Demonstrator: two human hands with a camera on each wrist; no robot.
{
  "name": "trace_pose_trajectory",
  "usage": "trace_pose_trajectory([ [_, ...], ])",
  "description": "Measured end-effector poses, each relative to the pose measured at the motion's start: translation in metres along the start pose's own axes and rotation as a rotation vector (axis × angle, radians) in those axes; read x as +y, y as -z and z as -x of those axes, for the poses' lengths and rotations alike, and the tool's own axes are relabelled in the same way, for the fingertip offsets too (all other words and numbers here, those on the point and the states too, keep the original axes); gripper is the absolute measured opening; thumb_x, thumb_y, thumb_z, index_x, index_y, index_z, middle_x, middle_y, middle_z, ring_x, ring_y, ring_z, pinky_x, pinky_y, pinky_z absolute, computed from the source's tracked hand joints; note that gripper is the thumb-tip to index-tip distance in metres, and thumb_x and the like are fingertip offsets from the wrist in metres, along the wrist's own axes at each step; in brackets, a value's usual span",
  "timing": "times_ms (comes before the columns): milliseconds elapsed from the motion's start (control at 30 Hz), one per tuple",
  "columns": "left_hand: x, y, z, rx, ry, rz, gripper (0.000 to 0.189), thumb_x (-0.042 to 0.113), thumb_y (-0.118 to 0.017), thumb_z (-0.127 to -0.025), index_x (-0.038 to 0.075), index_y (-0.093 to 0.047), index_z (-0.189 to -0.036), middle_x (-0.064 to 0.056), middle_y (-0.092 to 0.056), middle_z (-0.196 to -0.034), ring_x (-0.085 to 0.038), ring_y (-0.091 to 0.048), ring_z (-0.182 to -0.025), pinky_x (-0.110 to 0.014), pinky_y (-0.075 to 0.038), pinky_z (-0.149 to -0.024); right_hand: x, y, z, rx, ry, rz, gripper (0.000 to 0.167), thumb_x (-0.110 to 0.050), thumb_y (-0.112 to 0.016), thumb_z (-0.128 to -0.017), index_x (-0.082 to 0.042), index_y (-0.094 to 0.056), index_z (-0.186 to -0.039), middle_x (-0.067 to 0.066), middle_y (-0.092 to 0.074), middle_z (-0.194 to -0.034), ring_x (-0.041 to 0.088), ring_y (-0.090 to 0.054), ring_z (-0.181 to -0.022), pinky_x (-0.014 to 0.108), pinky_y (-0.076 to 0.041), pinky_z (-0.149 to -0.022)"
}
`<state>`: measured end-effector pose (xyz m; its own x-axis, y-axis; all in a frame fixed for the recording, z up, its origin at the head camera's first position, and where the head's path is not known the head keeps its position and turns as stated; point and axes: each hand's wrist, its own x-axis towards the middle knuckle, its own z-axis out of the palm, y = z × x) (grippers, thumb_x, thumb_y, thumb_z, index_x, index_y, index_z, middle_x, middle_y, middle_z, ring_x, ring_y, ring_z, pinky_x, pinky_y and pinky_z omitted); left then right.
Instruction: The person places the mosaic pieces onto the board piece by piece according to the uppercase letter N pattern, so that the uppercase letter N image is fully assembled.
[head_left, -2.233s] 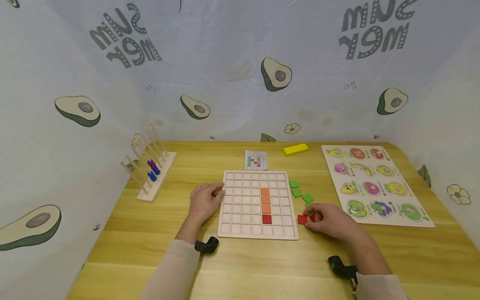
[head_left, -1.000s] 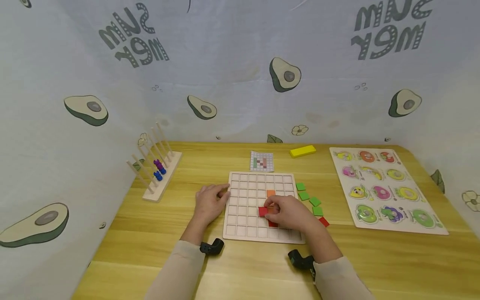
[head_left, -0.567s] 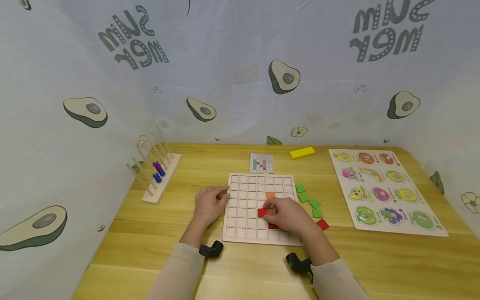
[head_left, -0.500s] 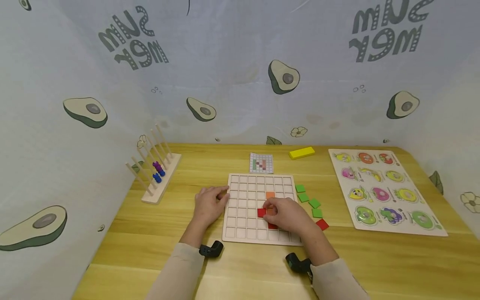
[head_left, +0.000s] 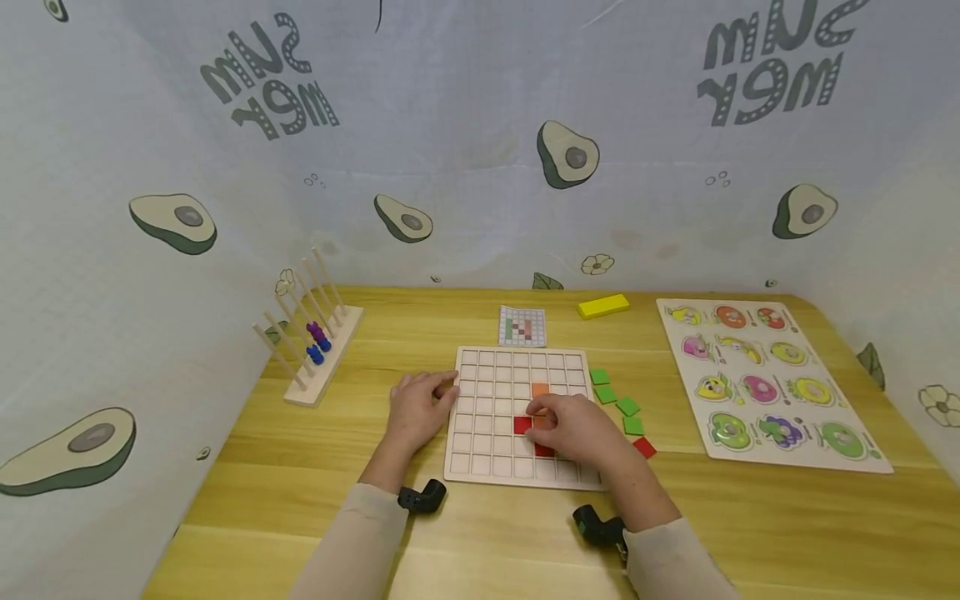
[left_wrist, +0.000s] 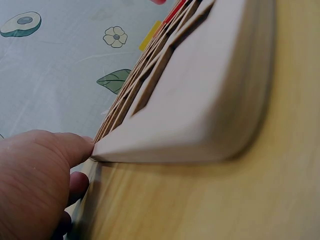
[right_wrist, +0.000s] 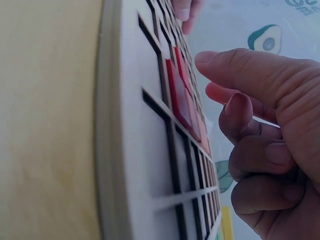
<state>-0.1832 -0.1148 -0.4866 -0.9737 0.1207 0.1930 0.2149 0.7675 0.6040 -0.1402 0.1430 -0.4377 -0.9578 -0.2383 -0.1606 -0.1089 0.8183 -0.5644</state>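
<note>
Right hand (head_left: 576,429) — thumb and forefinger parted — partly hides orange tiles (head_left: 540,389) on the pale gridded board (head_left: 485,406); left hand (head_left: 417,410), loosely spread, touches its edge.

The left hand (head_left: 417,410) lies relaxed while the right hand (head_left: 576,427) curls, thumb and forefinger apart.

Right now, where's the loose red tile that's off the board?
In the head view, the loose red tile lies on the table, right of the grid board and the right hand, just below the nearest green tile.
</note>
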Motion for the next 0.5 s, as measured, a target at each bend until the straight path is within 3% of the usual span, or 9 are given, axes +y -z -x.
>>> trace_pose_trajectory([
  [333,-0.001,-0.001,0.0,-0.002,-0.001,-0.006,0.031,0.032,-0.067,-0.098,0.023,-0.073,-0.128,0.004,-0.066,-0.085,-0.017,-0.048,-0.082,-0.039,-0.031,-0.083,0.014,0.019,0.015,-0.007,-0.081,-0.045,0.026,-0.031,-0.077,-0.09,-0.019,-0.071,-0.112,0.0,-0.054,-0.074,0.016,-0.048,-0.064,0.029,-0.037,-0.057],
  [500,-0.001,-0.001,0.0,0.002,-0.004,-0.006,0.031,0.032,-0.068,-0.098,0.023,-0.073,-0.127,0.004,-0.065,-0.084,-0.017,-0.048,-0.082,-0.039,-0.031,-0.083,0.024,0.031,0.025,-0.016,-0.086,-0.004,0.032,-0.034,-0.076,-0.091,-0.016,-0.07,-0.117,0.0,-0.054,-0.075,0.016,-0.048,-0.064,0.028,-0.036,-0.058],
])
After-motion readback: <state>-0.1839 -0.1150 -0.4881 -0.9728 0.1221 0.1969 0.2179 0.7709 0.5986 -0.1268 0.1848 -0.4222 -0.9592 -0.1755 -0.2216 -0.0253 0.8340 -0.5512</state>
